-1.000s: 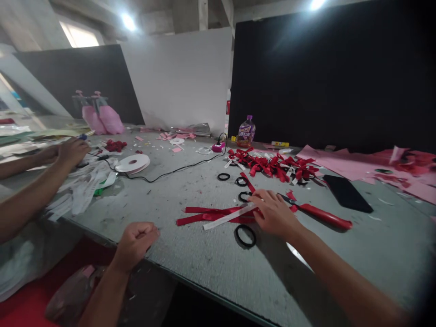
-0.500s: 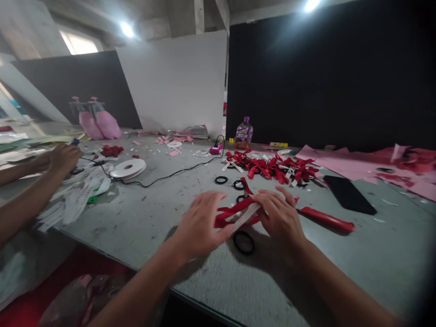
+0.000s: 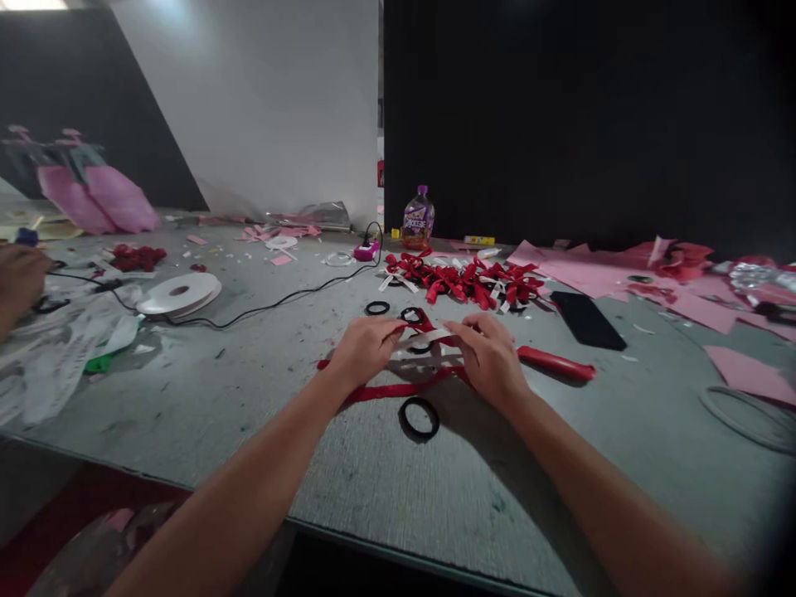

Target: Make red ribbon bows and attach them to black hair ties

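My left hand (image 3: pixel 366 348) is closed, pinching a red ribbon (image 3: pixel 405 326) between thumb and fingertips. Opposite it, my right hand (image 3: pixel 491 355) is closed on the other side, its fingertips at a white strip (image 3: pixel 429 337) that spans the gap. Under both hands a loose red ribbon tail (image 3: pixel 389 391) trails on the table. A narrow grey, blade-like piece (image 3: pixel 429 361) lies between the hands, in line with a red handle (image 3: pixel 556 365) right of my right hand. One black ring (image 3: pixel 419 419) lies nearer me; other black rings (image 3: pixel 377 308) lie beyond, one partly hidden by the ribbon.
Behind my hands lies a pile of red ribbon bows (image 3: pixel 466 280). A black phone (image 3: pixel 588 319), pink sheets (image 3: pixel 578 269) and a bottle (image 3: pixel 419 220) stand or lie around it. Leftward are a white spool (image 3: pixel 180 294), a black cable (image 3: pixel 274 305) and another person's hand (image 3: pixel 21 282).
The view has swung right and down. My hands have drawn the red ribbon and white strip out between them, and a long red tail now shows below.
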Motion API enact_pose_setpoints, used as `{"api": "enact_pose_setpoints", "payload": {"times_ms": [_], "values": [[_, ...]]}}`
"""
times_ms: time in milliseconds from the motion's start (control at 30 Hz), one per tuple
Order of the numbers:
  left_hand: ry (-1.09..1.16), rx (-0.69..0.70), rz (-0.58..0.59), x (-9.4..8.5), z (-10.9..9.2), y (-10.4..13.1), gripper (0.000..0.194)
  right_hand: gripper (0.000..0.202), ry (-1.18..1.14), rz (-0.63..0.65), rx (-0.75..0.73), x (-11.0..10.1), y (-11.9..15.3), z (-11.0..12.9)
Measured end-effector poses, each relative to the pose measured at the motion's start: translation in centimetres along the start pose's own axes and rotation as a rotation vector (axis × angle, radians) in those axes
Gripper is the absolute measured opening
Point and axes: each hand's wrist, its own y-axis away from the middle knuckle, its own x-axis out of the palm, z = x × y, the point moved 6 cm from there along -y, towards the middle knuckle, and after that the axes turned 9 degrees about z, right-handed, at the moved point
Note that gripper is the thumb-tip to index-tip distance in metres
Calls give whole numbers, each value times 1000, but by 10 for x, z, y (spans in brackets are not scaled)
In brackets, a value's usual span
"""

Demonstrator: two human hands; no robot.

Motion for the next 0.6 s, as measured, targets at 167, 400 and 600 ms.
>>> {"api": "enact_pose_setpoints", "payload": {"times_ms": [167, 400, 600], "values": [[6, -108, -23, -2, 13, 2, 44, 30, -20, -155, 112, -21, 0, -21], [148, 9, 143, 3, -23, 9, 100, 27, -31, -195, 82, -34, 1, -7], [514, 12, 74, 19, -54, 5, 46, 27, 76, -103, -148, -31, -3, 39]]}}
